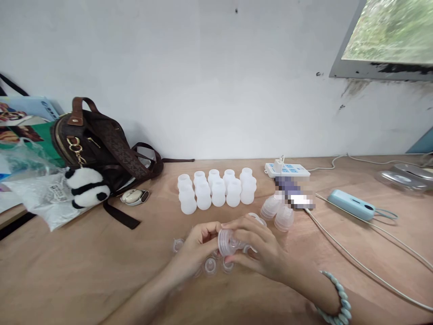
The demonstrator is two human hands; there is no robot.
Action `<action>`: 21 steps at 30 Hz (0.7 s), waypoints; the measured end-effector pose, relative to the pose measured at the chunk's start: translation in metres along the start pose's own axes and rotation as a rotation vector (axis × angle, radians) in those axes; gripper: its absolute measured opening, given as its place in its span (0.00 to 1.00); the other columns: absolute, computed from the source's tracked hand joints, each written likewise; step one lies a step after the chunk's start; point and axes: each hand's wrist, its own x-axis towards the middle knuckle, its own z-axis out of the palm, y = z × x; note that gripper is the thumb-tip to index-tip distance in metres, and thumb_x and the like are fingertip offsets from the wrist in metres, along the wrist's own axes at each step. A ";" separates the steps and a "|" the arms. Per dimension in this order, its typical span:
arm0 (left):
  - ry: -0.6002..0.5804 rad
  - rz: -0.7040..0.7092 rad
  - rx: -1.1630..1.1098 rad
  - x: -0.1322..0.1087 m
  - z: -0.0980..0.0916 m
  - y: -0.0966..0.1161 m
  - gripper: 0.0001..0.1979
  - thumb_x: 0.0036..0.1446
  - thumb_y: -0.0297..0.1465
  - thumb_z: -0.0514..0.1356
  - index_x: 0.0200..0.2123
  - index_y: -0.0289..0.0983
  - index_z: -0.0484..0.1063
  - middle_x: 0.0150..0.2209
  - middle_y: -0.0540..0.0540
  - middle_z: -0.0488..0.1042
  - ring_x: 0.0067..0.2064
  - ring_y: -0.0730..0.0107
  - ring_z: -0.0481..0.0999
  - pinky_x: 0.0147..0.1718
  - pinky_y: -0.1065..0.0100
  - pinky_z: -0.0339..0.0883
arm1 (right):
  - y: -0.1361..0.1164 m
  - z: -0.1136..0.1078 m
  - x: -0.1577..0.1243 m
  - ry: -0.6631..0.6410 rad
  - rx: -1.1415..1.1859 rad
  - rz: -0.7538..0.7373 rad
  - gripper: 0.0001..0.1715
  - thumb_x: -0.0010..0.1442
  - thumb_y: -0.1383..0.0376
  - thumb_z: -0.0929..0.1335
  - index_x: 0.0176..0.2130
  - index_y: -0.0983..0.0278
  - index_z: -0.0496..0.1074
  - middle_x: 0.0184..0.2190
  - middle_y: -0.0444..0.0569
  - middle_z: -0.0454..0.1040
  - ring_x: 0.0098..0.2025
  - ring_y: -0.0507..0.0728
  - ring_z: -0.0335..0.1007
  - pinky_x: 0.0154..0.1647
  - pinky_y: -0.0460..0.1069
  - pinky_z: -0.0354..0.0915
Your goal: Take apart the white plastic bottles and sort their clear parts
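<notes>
My left hand (203,243) is closed, its fingertips pinching the left rim of a clear ridged bottle cap (224,242). From the right, my right hand (259,246) wraps its fingers round the same cap, which is tilted on its side and partly hidden. Several clear nipples (210,265) lie on the table just below and behind the hands. Beyond my right hand sit some white rings (256,219), partly covered by its fingers. Translucent domed covers (284,218) stand to the right of them. Several white wavy bottles (218,192) stand upright in two rows behind the hands.
At left are a brown backpack (98,140) with a panda plush (88,187), a plastic bag (47,192) and a watch (135,197). On the right lie a power strip (287,170), a phone (294,192), a light-blue device (351,204) and a trailing white cable (352,256).
</notes>
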 end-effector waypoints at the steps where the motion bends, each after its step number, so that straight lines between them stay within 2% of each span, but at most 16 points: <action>1: -0.009 0.005 0.012 -0.001 0.001 0.002 0.15 0.49 0.40 0.68 0.26 0.34 0.72 0.26 0.51 0.69 0.28 0.74 0.65 0.29 0.73 0.60 | -0.001 -0.001 0.000 -0.020 0.028 0.042 0.19 0.65 0.57 0.68 0.51 0.66 0.66 0.40 0.55 0.76 0.37 0.56 0.71 0.36 0.51 0.70; 3: -0.031 0.034 0.046 -0.003 0.003 0.003 0.15 0.51 0.39 0.67 0.24 0.35 0.69 0.25 0.52 0.67 0.28 0.74 0.65 0.29 0.73 0.60 | -0.002 -0.003 0.002 -0.068 0.097 0.128 0.24 0.64 0.53 0.68 0.53 0.66 0.67 0.36 0.52 0.74 0.34 0.55 0.69 0.34 0.49 0.70; 5: -0.062 0.046 0.061 -0.005 0.001 0.003 0.15 0.53 0.38 0.65 0.24 0.35 0.66 0.24 0.53 0.66 0.28 0.74 0.64 0.29 0.73 0.60 | -0.002 -0.005 0.002 -0.100 0.199 0.208 0.23 0.62 0.52 0.69 0.49 0.64 0.71 0.34 0.49 0.72 0.33 0.53 0.68 0.33 0.48 0.69; 7: -0.104 0.039 0.037 -0.004 -0.006 0.002 0.14 0.56 0.38 0.62 0.25 0.36 0.64 0.24 0.53 0.67 0.27 0.74 0.65 0.29 0.72 0.60 | 0.002 -0.010 0.002 -0.078 0.331 0.313 0.21 0.58 0.51 0.72 0.46 0.62 0.73 0.33 0.48 0.73 0.33 0.53 0.69 0.34 0.47 0.69; 9: -0.135 0.047 0.007 -0.002 -0.019 0.003 0.13 0.59 0.37 0.60 0.27 0.37 0.63 0.25 0.52 0.69 0.28 0.73 0.67 0.30 0.71 0.62 | 0.011 -0.018 0.002 0.037 0.443 0.457 0.21 0.57 0.51 0.73 0.45 0.60 0.73 0.35 0.48 0.74 0.36 0.54 0.72 0.36 0.48 0.69; 11: -0.102 0.085 0.035 0.002 -0.034 0.008 0.12 0.60 0.38 0.59 0.28 0.37 0.64 0.27 0.51 0.69 0.29 0.72 0.67 0.30 0.71 0.62 | 0.022 -0.027 0.002 0.210 0.473 0.589 0.20 0.57 0.53 0.73 0.46 0.59 0.73 0.38 0.48 0.76 0.40 0.56 0.73 0.39 0.49 0.70; 14: 0.000 0.120 0.266 0.006 -0.057 0.021 0.11 0.61 0.38 0.58 0.31 0.37 0.68 0.30 0.52 0.68 0.30 0.73 0.65 0.32 0.71 0.61 | 0.037 -0.040 0.005 0.374 0.402 0.677 0.18 0.55 0.57 0.75 0.45 0.58 0.74 0.39 0.48 0.76 0.42 0.56 0.73 0.42 0.50 0.70; 17: -0.034 0.128 0.522 0.005 -0.076 0.034 0.12 0.61 0.39 0.58 0.32 0.37 0.70 0.31 0.51 0.69 0.34 0.70 0.66 0.35 0.70 0.61 | 0.043 -0.045 0.007 0.368 0.388 0.701 0.17 0.55 0.60 0.75 0.44 0.59 0.74 0.37 0.47 0.76 0.39 0.56 0.73 0.40 0.51 0.71; 19: -0.077 0.094 0.686 0.002 -0.087 0.039 0.13 0.61 0.40 0.56 0.31 0.37 0.71 0.32 0.50 0.71 0.35 0.67 0.68 0.36 0.69 0.61 | 0.044 -0.044 0.006 0.343 0.395 0.710 0.17 0.55 0.61 0.74 0.45 0.59 0.74 0.37 0.47 0.76 0.40 0.56 0.73 0.39 0.51 0.71; 21: -0.067 0.039 0.865 0.000 -0.099 0.042 0.14 0.61 0.39 0.55 0.29 0.37 0.70 0.30 0.49 0.71 0.34 0.65 0.69 0.35 0.68 0.61 | 0.045 -0.043 0.004 0.314 0.387 0.718 0.17 0.56 0.62 0.74 0.46 0.59 0.74 0.38 0.48 0.76 0.40 0.56 0.72 0.40 0.52 0.70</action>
